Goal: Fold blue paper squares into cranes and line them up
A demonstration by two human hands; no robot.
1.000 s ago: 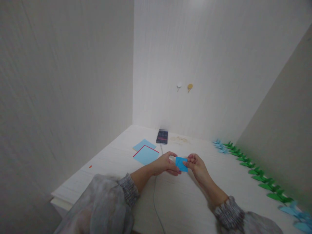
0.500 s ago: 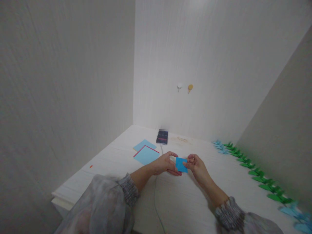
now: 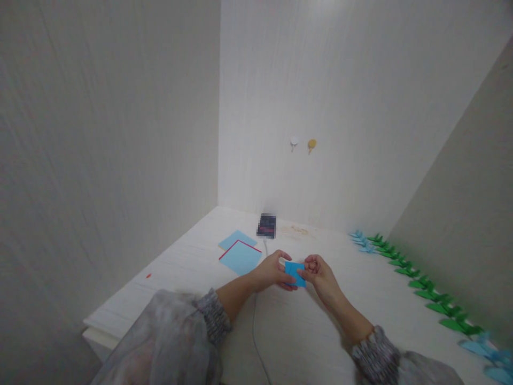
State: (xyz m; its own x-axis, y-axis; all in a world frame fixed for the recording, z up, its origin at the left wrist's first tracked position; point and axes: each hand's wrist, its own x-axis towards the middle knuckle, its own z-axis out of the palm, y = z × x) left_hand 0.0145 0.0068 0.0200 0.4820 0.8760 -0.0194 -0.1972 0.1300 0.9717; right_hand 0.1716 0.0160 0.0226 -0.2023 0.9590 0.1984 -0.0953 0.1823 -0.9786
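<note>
Right of the cable [image 3: 253,326], my left fingers [image 3: 287,279] and right fingers [image 3: 306,275] pinch the small blue square [image 3: 294,270], which could crumple or slip askew if their pressure turns uneven.

A: Where's our room on the worktop [image 3: 192,262], then?
B: Right side! Between the right hand [image 3: 319,274] and the folded paper row [image 3: 438,308] we've a broad lane running back to the rear wall [image 3: 260,133]; the row itself blocks the edge.
A: And left?
B: Blue sheets [image 3: 240,258] lie flat just beyond the left forearm [image 3: 234,295], low enough for us to pass over. Sliding low under that arm, we meet the cable [image 3: 255,326], and by its far end sits a dark, blurred block [image 3: 266,226].
</note>
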